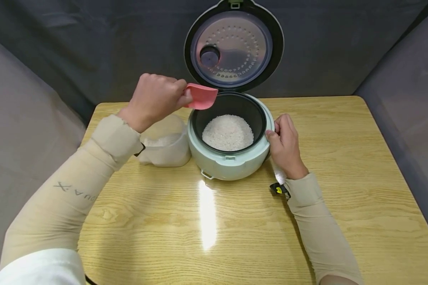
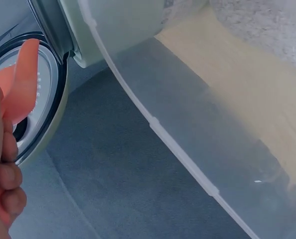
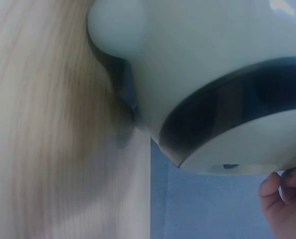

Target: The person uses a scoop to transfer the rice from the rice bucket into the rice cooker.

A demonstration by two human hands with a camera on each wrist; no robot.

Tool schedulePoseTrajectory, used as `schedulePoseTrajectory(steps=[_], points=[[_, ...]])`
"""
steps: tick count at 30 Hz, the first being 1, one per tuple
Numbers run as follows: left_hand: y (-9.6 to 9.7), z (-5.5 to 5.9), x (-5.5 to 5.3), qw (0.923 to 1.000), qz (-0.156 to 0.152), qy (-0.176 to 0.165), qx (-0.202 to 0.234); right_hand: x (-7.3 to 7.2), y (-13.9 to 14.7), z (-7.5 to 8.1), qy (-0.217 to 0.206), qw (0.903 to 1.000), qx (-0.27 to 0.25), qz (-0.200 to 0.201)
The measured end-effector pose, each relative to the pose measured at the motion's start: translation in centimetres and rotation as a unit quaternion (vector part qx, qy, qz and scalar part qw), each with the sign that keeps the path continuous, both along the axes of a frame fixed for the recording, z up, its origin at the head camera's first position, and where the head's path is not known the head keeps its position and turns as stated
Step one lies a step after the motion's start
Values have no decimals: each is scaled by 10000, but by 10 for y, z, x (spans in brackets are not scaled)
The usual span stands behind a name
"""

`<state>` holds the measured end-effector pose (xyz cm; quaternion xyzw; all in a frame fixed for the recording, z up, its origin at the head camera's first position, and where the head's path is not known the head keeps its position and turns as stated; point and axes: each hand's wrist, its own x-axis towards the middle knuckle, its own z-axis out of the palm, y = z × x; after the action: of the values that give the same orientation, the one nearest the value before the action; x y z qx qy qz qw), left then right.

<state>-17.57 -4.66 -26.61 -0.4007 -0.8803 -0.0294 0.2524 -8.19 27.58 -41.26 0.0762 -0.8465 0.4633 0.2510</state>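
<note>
My left hand (image 1: 155, 99) grips a pink scoop (image 1: 203, 96) by its handle, held over the left back rim of a pale green rice cooker (image 1: 221, 168). In the left wrist view, the fingers curl round the handle of the scoop (image 2: 26, 82). White rice (image 1: 228, 132) lies heaped in the dark inner pot (image 1: 251, 109). The cooker's lid (image 1: 260, 43) stands raised at the back. My right hand (image 1: 286, 146) holds the cooker's right side, thumb near the rim. In the right wrist view, its fingertips (image 3: 271, 185) touch the cooker's edge.
Left of the cooker stands a translucent container (image 1: 174, 152) with rice inside, partly hidden beneath the left forearm. A wooden table (image 1: 157, 237) bears everything. Dark cloth (image 1: 128, 43) hangs behind it, with grey panels (image 1: 406, 91) at the sides.
</note>
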Motion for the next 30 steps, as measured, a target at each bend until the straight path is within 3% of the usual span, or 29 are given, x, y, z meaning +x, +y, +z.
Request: schedulePoseTrajectory(steps=[13,21,30], points=[[-26,-3,0,9991,243,-328,88,-1,3,-1,41,10000,-38,-44],[-46,-6,1,9993,261,-75,266,-1,4,0,24,10000,-30,-63],[-63,-10,7,9988,425,-141,222,-2,4,-1,17,10000,-40,-61]])
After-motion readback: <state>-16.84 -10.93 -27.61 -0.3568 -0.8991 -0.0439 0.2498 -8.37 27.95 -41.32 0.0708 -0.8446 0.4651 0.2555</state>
